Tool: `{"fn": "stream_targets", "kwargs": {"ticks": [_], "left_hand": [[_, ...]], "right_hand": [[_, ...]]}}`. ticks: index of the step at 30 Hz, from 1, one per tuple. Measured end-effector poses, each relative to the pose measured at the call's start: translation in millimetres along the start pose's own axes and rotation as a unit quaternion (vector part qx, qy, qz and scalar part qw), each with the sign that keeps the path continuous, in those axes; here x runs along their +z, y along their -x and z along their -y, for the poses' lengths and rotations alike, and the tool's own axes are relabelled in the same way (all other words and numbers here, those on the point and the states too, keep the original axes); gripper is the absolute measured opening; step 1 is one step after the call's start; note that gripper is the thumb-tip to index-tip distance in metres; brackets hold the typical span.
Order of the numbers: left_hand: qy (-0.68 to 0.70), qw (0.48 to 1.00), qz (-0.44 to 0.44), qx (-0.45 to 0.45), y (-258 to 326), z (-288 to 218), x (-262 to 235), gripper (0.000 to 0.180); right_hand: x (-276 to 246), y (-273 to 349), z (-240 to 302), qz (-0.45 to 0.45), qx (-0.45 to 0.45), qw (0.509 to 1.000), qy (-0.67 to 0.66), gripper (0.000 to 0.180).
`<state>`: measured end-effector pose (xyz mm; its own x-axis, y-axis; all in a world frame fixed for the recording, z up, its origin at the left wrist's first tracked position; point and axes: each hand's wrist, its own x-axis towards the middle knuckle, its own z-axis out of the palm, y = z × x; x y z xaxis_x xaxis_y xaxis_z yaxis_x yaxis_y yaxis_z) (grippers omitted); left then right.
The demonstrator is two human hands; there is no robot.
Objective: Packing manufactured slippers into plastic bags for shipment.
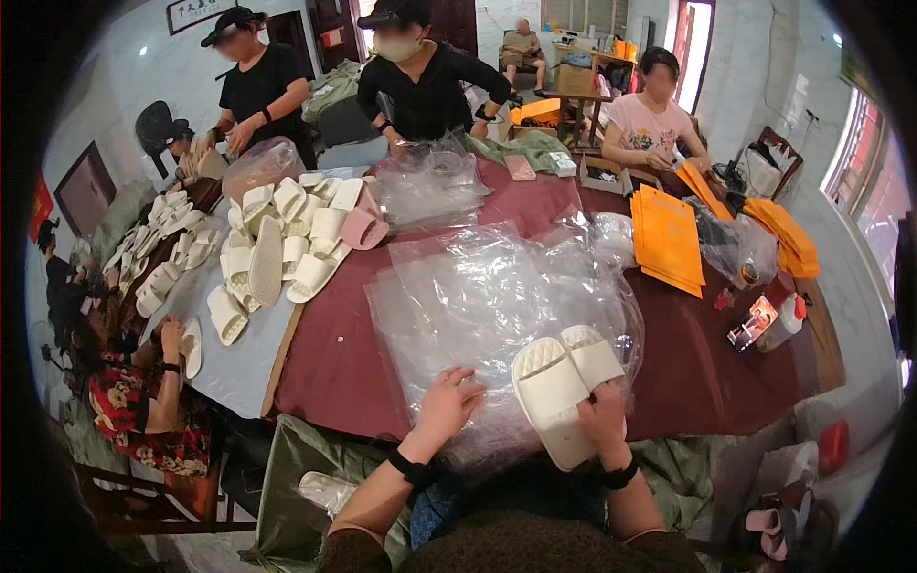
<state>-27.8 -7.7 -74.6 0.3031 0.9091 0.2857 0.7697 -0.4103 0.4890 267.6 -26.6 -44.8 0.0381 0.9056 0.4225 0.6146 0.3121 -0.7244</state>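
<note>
Right hand: fingers gripped paired white slippers, likely keeping both together | Left hand: fingers half-parted, apparently empty | clear bags lay flat, presumably for easy reach

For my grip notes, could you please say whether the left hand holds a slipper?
No, the left hand is over clear plastic bags, while the right hand holds the white slippers.

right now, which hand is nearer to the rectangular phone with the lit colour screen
Right: the right hand, gripping cream open-toed slides, is left of the phone; the left hand is farther left, over clear plastic bags.
</note>
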Motion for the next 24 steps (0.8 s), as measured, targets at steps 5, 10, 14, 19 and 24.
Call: {"fn": "stream_targets", "kwargs": {"ticks": [5, 10, 14, 19, 24], "left_hand": [[0.139, 0.982, -0.048, -0.115, -9.5, -6.3, 3.0, 0.016], [0.349, 0.906, -0.078, -0.228, -19.6, -16.4, -8.4, 0.018], [0.314, 0.933, -0.117, -0.133, -19.8, -30.6, -24.0, 0.014], [0.121, 0.982, -0.090, 0.116, -8.1, -65.7, -43.7, 0.016], [0.246, 0.954, -0.024, 0.167, -6.1, -100.4, -33.3, 0.015]], "right_hand": [[-18.7, 9.1, 24.4, 0.077, -0.113, 0.990, -0.016, 0.031], [-3.4, 27.5, 22.3, 0.240, -0.179, 0.954, 0.007, 0.025], [5.2, 29.6, 5.6, 0.219, -0.090, 0.970, 0.048, 0.027], [6.0, 4.5, 41.5, 0.060, -0.181, 0.978, 0.081, 0.024], [24.3, -0.3, 29.4, 0.132, -0.036, 0.987, 0.079, 0.027]]}}
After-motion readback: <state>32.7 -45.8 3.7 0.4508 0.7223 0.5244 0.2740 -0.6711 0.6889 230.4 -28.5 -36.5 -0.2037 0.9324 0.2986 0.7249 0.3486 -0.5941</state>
